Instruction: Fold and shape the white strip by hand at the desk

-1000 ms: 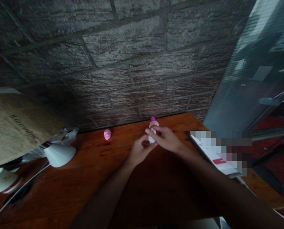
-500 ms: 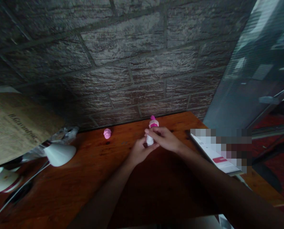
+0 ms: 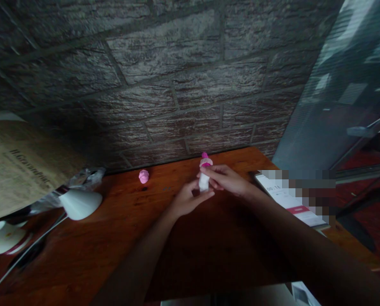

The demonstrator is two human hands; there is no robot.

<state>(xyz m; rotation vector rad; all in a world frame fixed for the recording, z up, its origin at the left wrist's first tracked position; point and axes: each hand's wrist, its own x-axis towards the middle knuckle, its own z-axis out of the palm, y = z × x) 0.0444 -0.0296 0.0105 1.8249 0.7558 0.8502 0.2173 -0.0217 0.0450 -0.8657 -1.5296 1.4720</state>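
Observation:
A white, soft-looking piece of modelling clay (image 3: 204, 182) stands roughly upright between my two hands. My right hand (image 3: 230, 180) pinches its upper part from the right, thumb on the near side. Around its lower left side curves my left hand (image 3: 186, 199), the thumb stretched beneath and the fingers partly hidden behind the piece. Just beyond the fingers shows a pink and magenta clay shape (image 3: 205, 161) with a narrow magenta tip; the right hand partly covers its base. A separate pink clay lump (image 3: 144, 176) lies on the wooden table (image 3: 119, 238) to the left.
A stone-patterned wall (image 3: 164, 85) rises behind the table. On the left are a brown paper bag (image 3: 20, 165), a white cone-shaped object (image 3: 83, 204) with a cord, and a patterned white vessel (image 3: 3, 238). A phone (image 3: 284, 193) with a lit screen lies right of my forearm.
The right hand has shifted slightly right, and its thumb now sits higher on the white piece, leaving more of it showing. The left fingers have loosened a little. The pink lump has stayed put.

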